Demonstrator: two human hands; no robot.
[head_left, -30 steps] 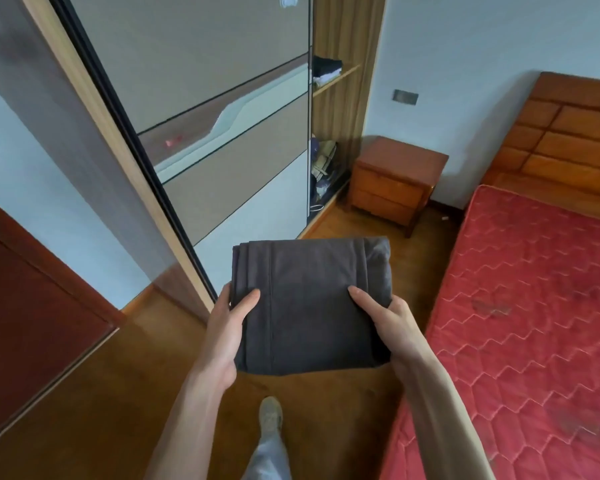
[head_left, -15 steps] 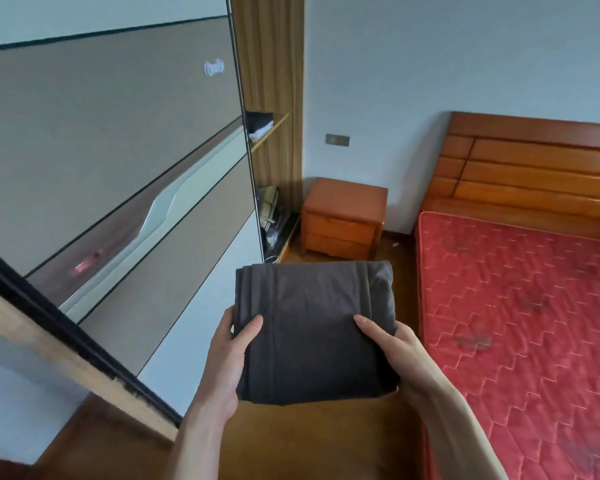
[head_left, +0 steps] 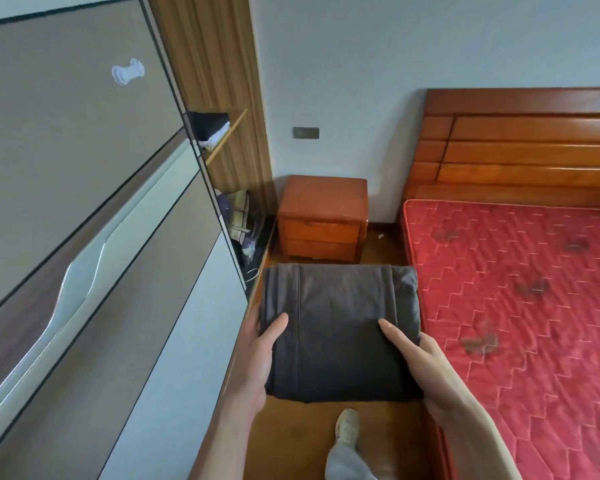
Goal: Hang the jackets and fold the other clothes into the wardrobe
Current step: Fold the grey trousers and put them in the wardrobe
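A folded dark grey garment (head_left: 340, 332) was carried flat in mid-air above the wooden floor (head_left: 291, 441), between the wardrobe's sliding door (head_left: 94, 237) and the red mattress (head_left: 520, 306). The left hand (head_left: 255, 358) gripped its left edge and the right hand (head_left: 418, 362) its right edge, thumbs on top, fingers curled underneath. Folded clothes (head_left: 210, 128) lay on the wardrobe's open shelf (head_left: 226, 136) beyond, beside a wooden nightstand (head_left: 323, 216).

Wooden nightstand (head_left: 323, 216) beside red mattress (head_left: 520, 306).
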